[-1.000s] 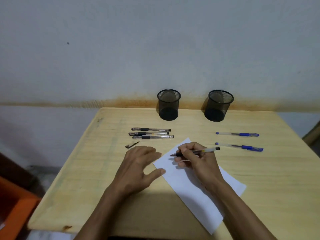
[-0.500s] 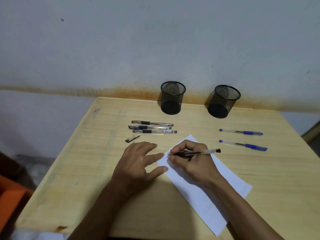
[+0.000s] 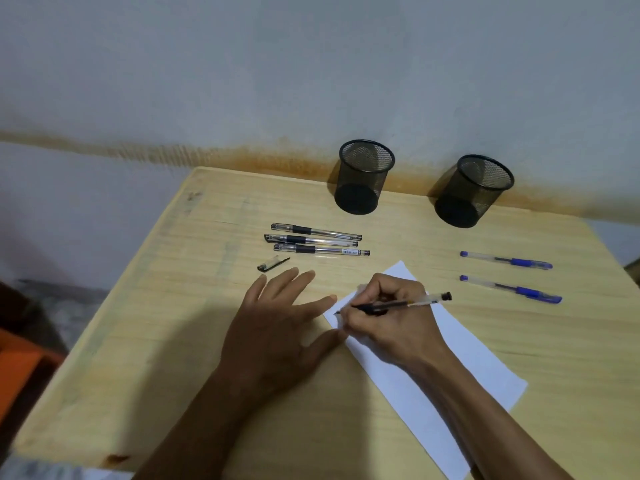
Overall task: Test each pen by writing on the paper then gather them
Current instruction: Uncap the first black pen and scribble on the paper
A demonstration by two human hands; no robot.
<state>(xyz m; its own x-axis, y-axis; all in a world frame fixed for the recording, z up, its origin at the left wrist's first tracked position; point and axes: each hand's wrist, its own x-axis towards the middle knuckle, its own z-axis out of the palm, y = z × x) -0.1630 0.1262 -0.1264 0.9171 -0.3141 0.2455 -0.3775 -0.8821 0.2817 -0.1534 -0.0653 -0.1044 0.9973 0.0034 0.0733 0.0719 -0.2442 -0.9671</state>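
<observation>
R hand [image 3: 391, 323] grips black pen [image 3: 408, 302], tip on paper [image 3: 450, 368] | L hand [image 3: 280, 327] flat, fingers spread, at paper's left edge

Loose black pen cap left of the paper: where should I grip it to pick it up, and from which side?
Pinch the loose pen cap across its thicker, closed lower-left end, coming straight down from above. It lies flat on the table, its thin clip pointing up-right, so the stubby body probably gives the firmer hold. The left hand, resting flat just below it, is nearest; the right hand holds the pen.
</observation>
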